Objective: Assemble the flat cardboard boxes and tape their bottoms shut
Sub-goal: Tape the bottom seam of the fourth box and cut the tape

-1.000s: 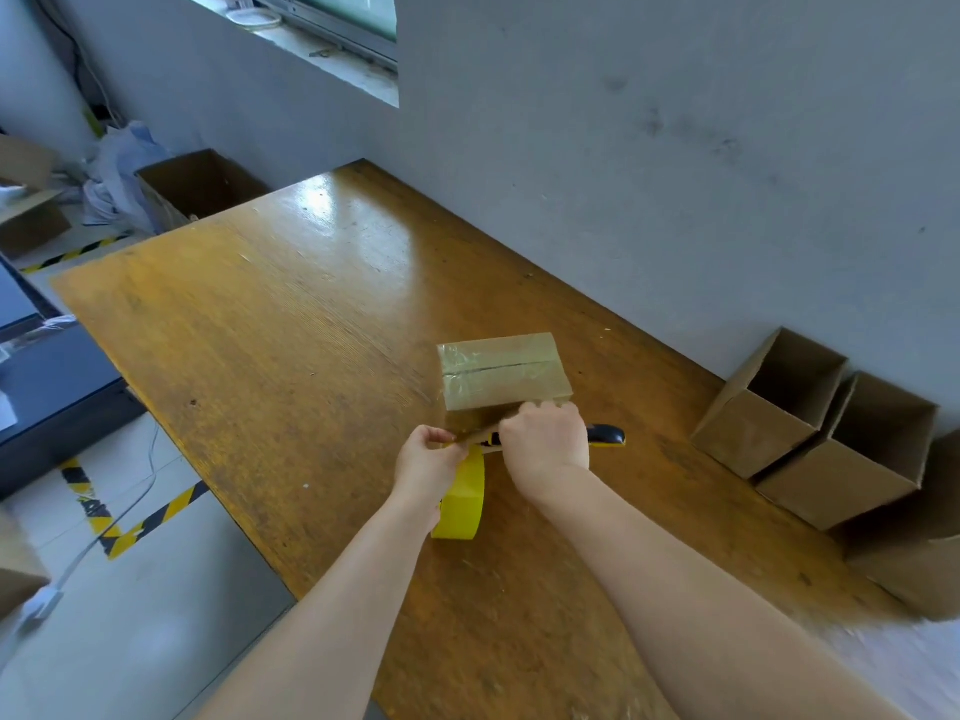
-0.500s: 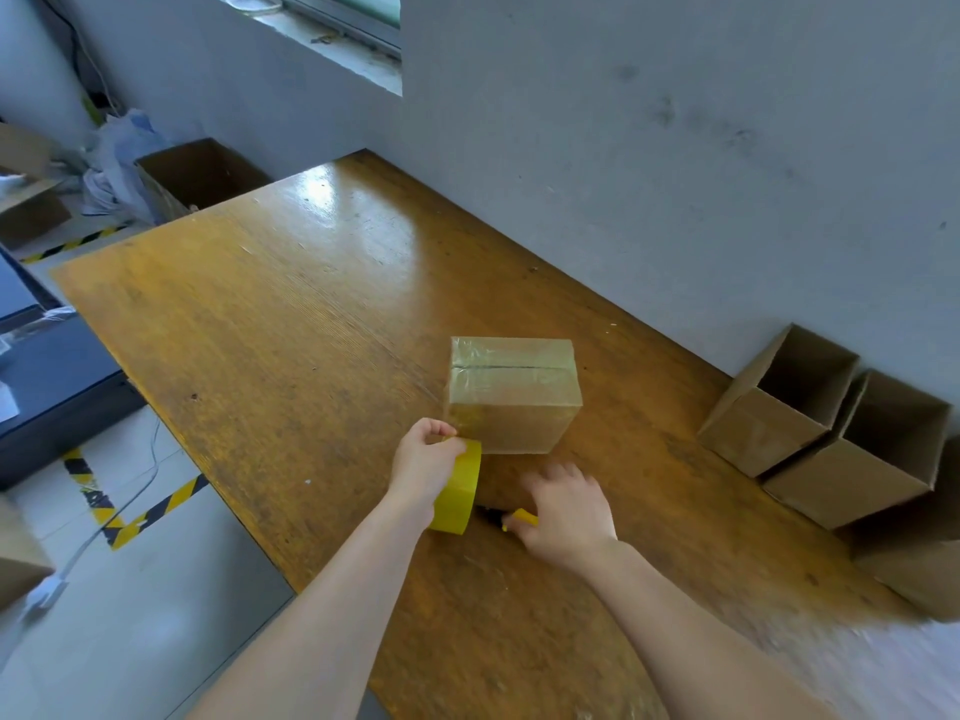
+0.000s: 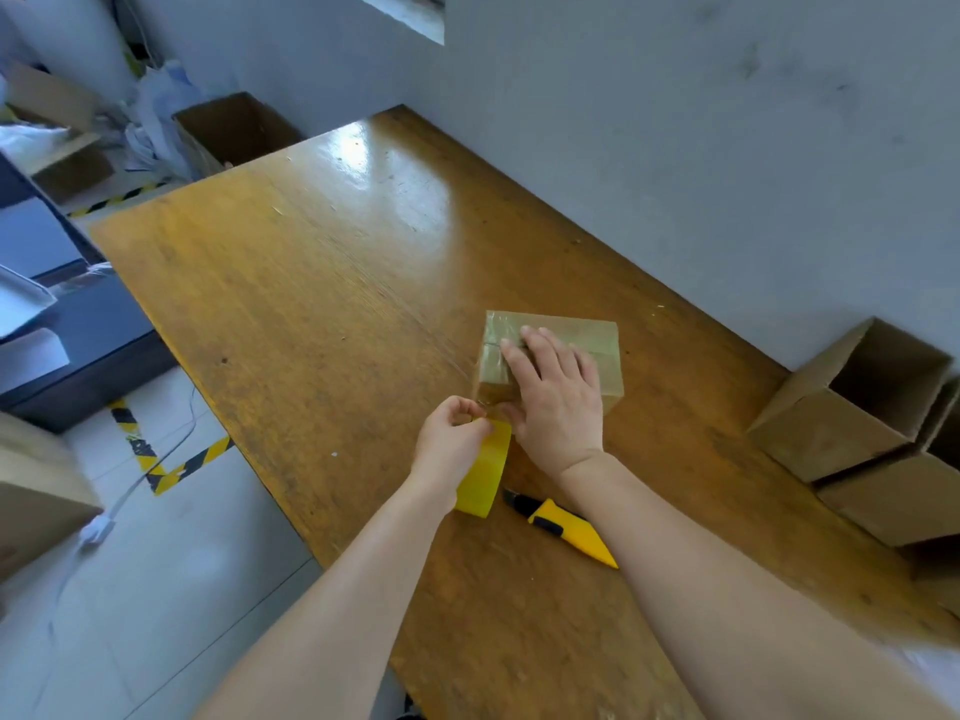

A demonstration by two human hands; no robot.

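The sealed brown cardboard box [image 3: 608, 350] is smoothed by the right hand [image 3: 558, 402], fingers [image 3: 519, 363] flat; the yellow tape roll [image 3: 483, 475] is pinched by the left hand [image 3: 452, 441]; setting the box aside seems due next

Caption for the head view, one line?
Right hand presses the taped box while left hand grips the tape roll; knife lies beside.

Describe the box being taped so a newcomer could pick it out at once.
On the long wooden table against the grey wall, look just beyond the yellow tape roll. The box sits there under the flat right hand. Unlike the open boxes lying on their sides at the right, its top face is closed and glossy with tape.
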